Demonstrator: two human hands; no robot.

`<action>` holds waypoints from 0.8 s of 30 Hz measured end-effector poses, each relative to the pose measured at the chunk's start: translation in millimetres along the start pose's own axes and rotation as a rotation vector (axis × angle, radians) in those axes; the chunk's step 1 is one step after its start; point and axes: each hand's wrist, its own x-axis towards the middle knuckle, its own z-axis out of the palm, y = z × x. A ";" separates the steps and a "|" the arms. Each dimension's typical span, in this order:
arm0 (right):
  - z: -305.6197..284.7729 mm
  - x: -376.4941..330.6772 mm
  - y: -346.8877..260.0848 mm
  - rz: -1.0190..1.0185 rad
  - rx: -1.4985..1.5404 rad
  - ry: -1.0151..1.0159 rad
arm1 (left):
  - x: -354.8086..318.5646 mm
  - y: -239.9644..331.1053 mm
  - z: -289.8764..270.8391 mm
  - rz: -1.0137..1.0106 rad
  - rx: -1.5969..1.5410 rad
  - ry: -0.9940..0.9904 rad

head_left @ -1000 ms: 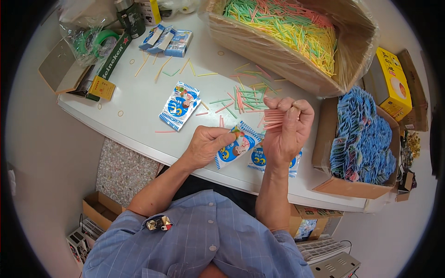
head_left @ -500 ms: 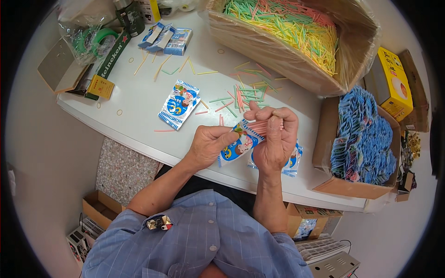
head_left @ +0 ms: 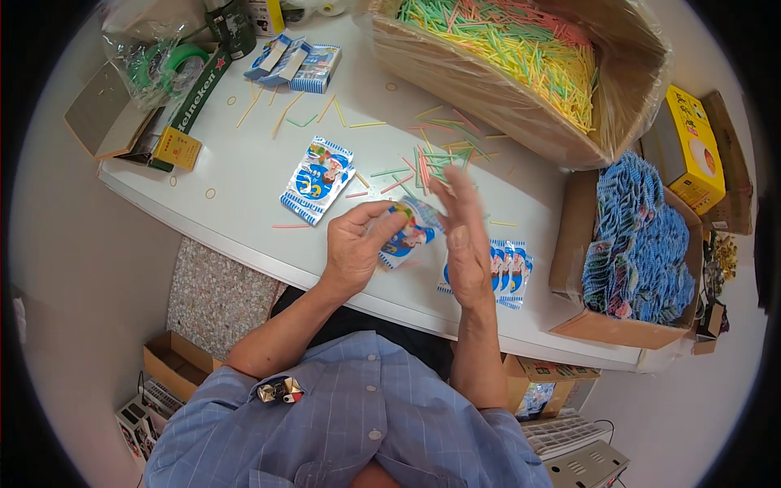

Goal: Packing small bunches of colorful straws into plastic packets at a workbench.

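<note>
Packet in hand: the small blue-and-white glossy plastic packet (head_left: pixel 405 237) is above the table's front part, tilted, between your two hands; if sticks are inside, I cannot tell.
Left hand: your left hand (head_left: pixel 351 250) pinches this packet with thumb and forefinger.
Right hand: your right hand (head_left: pixel 466 256) has the fingers stretched upward, the thumb apart, all blurred; whether it touches the packet, I cannot say.
Packet row: beside your right wrist lie several overlapping blue-and-white packets (head_left: pixel 511 272); these I judge as finished, but their filling is hidden.
Lone packet: one flat blue-and-white packet (head_left: pixel 319 180) lies left, apart.
Sticks: loose pink, green and yellow thin sticks (head_left: pixel 439 165) are scattered behind; the big plastic-lined cardboard carton (head_left: pixel 480 106) holds very many, so much seems left.
</note>
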 end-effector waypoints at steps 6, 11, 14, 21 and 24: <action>-11.4 -25.7 27.4 0.039 -0.325 0.093 | -3.5 0.1 -0.7 0.053 -0.216 -0.015; -19.2 -40.4 -9.0 0.252 -0.204 0.226 | -4.9 37.4 -25.4 0.364 0.777 0.190; -51.9 -44.8 -3.6 0.388 -0.469 0.215 | 12.8 61.2 -68.9 0.447 1.102 0.484; -68.4 -41.3 -3.7 0.310 -1.258 0.236 | 42.7 65.8 -85.7 0.216 1.358 0.473; -71.1 -24.0 -25.6 0.237 -1.245 0.300 | 47.8 56.1 -97.2 0.196 0.983 0.455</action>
